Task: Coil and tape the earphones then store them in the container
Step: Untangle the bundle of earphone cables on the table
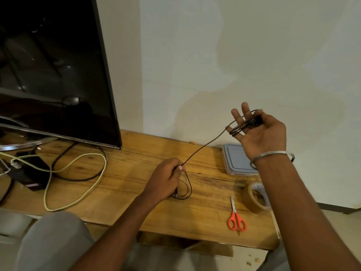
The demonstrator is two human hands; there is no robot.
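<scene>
The earphones [242,125] are looped round the straight fingers of the raised right hand [259,133], thumb pinning them; the cord slants down to the left hand [168,177], which pinches it above the table [136,173]; the lidded container [234,159], tape [248,200] and scissors [236,216] lie nearby.

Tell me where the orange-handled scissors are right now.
In the head view, the orange-handled scissors lie on the wooden table near its front right, just left of the brown tape roll, blades pointing toward the wall.
</scene>
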